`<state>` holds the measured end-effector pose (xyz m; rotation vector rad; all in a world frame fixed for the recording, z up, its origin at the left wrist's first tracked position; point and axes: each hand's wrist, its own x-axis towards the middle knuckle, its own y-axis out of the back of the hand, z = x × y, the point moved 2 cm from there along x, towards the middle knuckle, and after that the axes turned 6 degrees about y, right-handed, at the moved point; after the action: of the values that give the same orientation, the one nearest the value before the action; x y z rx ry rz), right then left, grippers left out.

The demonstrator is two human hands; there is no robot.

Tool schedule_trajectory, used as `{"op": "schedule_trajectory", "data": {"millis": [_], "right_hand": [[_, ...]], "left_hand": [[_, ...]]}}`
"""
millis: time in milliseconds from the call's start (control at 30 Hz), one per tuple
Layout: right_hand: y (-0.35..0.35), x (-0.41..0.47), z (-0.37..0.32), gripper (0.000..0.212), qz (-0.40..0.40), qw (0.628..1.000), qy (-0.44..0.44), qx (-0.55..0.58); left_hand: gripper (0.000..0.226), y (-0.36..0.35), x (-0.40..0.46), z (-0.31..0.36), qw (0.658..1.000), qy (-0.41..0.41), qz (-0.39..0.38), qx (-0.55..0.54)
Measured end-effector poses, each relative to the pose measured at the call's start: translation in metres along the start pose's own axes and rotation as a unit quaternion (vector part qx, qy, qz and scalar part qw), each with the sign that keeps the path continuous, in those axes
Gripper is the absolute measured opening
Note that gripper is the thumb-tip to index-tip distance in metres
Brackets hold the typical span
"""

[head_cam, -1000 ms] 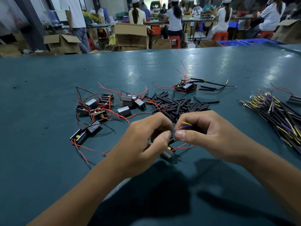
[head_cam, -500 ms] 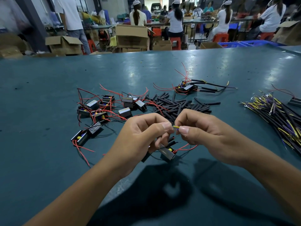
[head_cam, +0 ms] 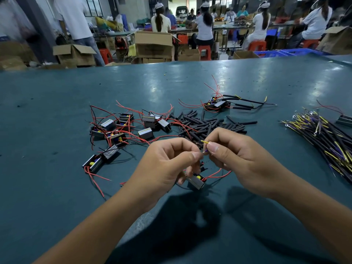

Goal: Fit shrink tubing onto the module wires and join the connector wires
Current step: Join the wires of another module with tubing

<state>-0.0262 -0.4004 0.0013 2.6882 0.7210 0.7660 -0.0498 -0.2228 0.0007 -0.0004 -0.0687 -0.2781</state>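
Observation:
My left hand [head_cam: 167, 164] and my right hand [head_cam: 240, 159] meet thumb to thumb above the green table [head_cam: 57, 197]. The right hand pinches a connector wire whose yellow tip [head_cam: 204, 142] and purple tip stick out between thumb and forefinger. The left hand pinches a thin module wire against those tips. Below the left fingers hangs a small black module [head_cam: 196, 181] with a yellow part and red wires [head_cam: 219, 173]. Short black tube pieces sit on its wires under the fingers, partly hidden.
A heap of black shrink tubes [head_cam: 207, 124] lies just beyond my hands. Several loose modules with red wires [head_cam: 122, 128] lie to the left. A finished module with tubed wires [head_cam: 219, 105] sits farther back. A bundle of black connector wires [head_cam: 327, 138] lies at the right.
Both hands have risen slightly. The yellow wire tip now pokes out further from my right fingers, and the module still hangs below the left hand.

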Motion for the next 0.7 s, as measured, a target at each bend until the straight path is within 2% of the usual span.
{"op": "schedule_trajectory", "data": {"millis": [133, 433, 567, 700], "right_hand": [[-0.0043, -0.0020, -0.0035, 0.016, -0.002, 0.999, 0.010, -0.035], [-0.0053, -0.0025, -0.0043, 0.016, -0.003, 0.999, 0.016, -0.045], [-0.0036, -0.0032, -0.0049, 0.016, -0.010, 0.999, 0.013, -0.044], [-0.0029, -0.0040, -0.0062, 0.015, -0.018, 0.999, 0.011, -0.045]], "left_hand": [[0.012, -0.0030, -0.0013, -0.0031, 0.998, 0.012, 0.011, 0.057], [0.021, -0.0072, -0.0008, -0.0065, 0.996, 0.036, -0.023, 0.081], [0.027, -0.0078, 0.0000, -0.0076, 0.997, 0.053, -0.040, 0.042], [0.023, -0.0095, 0.0012, -0.0086, 0.995, 0.095, -0.039, -0.005]]}}
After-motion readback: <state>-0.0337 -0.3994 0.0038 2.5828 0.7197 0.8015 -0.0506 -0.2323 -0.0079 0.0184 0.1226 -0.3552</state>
